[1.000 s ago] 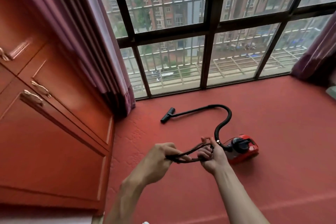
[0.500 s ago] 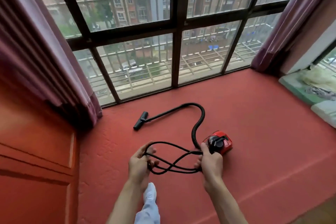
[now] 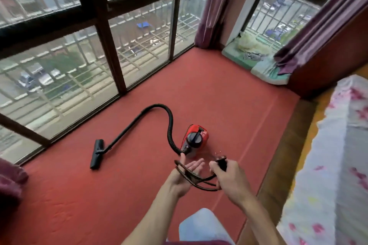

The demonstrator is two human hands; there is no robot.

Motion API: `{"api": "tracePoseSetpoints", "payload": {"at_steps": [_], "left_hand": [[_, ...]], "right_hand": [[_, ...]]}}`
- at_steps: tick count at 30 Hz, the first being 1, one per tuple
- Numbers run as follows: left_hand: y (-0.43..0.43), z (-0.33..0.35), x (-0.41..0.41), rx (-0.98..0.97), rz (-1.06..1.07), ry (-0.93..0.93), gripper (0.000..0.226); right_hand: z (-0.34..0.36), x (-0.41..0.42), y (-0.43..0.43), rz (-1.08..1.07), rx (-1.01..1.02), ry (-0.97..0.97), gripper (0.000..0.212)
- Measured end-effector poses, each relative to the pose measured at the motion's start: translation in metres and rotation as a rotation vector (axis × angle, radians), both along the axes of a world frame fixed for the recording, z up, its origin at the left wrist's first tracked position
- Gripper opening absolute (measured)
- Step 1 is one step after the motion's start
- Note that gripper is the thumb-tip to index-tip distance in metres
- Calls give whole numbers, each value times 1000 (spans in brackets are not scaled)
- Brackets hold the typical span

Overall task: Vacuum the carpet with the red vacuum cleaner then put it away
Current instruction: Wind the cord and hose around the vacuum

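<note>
The red vacuum cleaner [image 3: 196, 140] sits on the red carpet [image 3: 219, 95], its black hose [image 3: 169, 121] arching left to a wand and a floor nozzle [image 3: 97, 154] near the window. Loops of the black power cord [image 3: 191, 178] hang over my left hand [image 3: 188, 173], whose palm faces up with fingers straight. Just to its right, my right hand [image 3: 229, 175] grips the cord's plug [image 3: 221, 162], prongs pointing up, in front of the vacuum.
Floor-to-ceiling barred windows [image 3: 99, 55] line the carpet's far side, with purple curtains [image 3: 209, 6] in the corner. Cushions and cloth [image 3: 258, 63] lie at the back right. A bed with a floral sheet [image 3: 328, 165] stands on wooden flooring at the right.
My view has swung right, away from the wooden cabinet. My left hand opened flat under the cord loops, and my right hand drew the plug end free and upright.
</note>
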State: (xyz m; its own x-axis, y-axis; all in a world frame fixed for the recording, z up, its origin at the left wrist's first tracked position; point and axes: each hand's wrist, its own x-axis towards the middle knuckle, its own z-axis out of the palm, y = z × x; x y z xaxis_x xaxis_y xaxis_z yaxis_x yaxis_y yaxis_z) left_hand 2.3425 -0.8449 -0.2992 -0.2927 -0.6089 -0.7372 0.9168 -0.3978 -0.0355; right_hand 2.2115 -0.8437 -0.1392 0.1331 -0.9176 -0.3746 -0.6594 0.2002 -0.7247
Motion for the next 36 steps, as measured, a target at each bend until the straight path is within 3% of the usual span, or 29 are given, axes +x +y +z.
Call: {"api": "tracePoseSetpoints", "payload": {"at_steps": [3,7,10,12,16,24,29,36], "left_hand": [[-30,0,-3,-25,93,14,61],[-62,-10,-2,28,166,-82,35],[-86,-14,8,86,184,-166,42],[-103,-2,17,101,182,-218,18],[-122,12,29,143,28,-554,16],[-178,-2,53,116,-317,-1019,4],[-199,-5,77,49,-485,-1115,16],[-230,-7,154,-246,-781,-1191,16]], "right_hand": [[-6,-4,-10,27,11,-11,31],[-23,-11,-30,-99,28,-162,33],[-45,-14,-63,-366,53,-365,33],[-71,-16,-92,-577,121,-515,28],[-125,-16,-135,-870,401,-658,18],[-171,7,-186,-987,785,-782,29],[-191,22,-202,-991,912,-742,32],[-216,86,-223,-910,1094,-633,23]]}}
